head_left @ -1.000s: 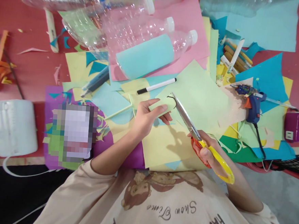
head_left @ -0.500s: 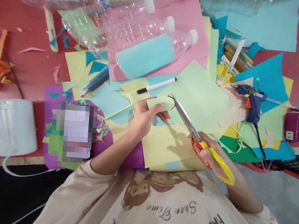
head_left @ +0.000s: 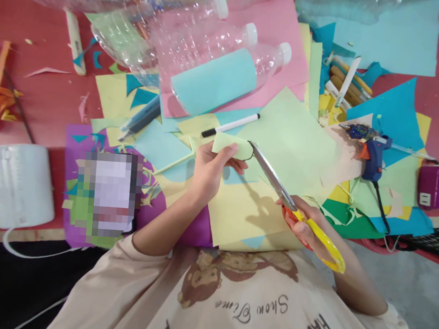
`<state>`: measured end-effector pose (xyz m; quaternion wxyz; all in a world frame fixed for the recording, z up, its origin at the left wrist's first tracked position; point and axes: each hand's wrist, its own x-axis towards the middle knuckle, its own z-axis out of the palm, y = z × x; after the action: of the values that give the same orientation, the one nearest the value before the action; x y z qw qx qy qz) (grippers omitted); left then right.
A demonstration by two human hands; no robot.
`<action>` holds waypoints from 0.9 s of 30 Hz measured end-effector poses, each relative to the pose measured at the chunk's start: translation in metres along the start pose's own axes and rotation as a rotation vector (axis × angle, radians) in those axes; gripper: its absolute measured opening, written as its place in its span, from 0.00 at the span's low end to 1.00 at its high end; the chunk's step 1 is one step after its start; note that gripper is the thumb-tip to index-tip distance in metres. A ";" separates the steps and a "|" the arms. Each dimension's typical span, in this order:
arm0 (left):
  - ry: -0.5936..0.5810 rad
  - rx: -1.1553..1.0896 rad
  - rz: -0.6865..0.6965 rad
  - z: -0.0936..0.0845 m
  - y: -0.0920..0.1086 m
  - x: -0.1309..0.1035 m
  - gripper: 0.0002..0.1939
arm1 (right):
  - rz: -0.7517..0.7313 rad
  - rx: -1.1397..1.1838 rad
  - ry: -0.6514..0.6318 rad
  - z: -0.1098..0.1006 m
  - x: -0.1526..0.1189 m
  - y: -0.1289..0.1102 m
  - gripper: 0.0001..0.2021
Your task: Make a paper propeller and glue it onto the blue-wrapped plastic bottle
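Note:
Between the thumb and fingers of my left hand (head_left: 209, 171) is a small pale green piece of paper (head_left: 228, 144), with a black curved line along its right end. My right hand (head_left: 304, 218) grips scissors (head_left: 278, 181) with one yellow and one red handle. Their blades look nearly closed, and the tips meet the paper's right end by the black line. A white marker with a black cap (head_left: 230, 125) lies just beyond my left hand. Under both hands spread a yellow sheet (head_left: 238, 221) and a light green sheet (head_left: 293, 129).
Clear plastic bottles (head_left: 269, 68) lie at the back, one wrapped in light blue paper (head_left: 216, 81). A blue glue gun (head_left: 372, 155) rests at right among paper scraps. At left are a phone-like object (head_left: 113, 192), blurred out, and a white box-like item (head_left: 20, 185).
My left hand and the paper piece have shifted slightly left, and the paper has turned a little. The scissors have barely moved.

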<state>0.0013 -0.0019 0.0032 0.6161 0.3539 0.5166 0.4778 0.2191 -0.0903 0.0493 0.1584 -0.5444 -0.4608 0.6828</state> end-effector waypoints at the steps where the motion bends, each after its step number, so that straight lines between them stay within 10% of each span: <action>1: -0.002 -0.002 -0.006 0.001 -0.001 0.000 0.14 | -0.001 0.008 0.003 0.001 0.000 0.001 0.34; 27: -0.104 0.069 -0.046 0.010 0.001 -0.012 0.09 | -0.091 -0.008 -0.111 0.007 0.004 -0.008 0.36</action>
<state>0.0105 -0.0122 0.0096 0.6402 0.3873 0.5081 0.4265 0.2094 -0.0869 0.0532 0.1612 -0.4849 -0.4956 0.7023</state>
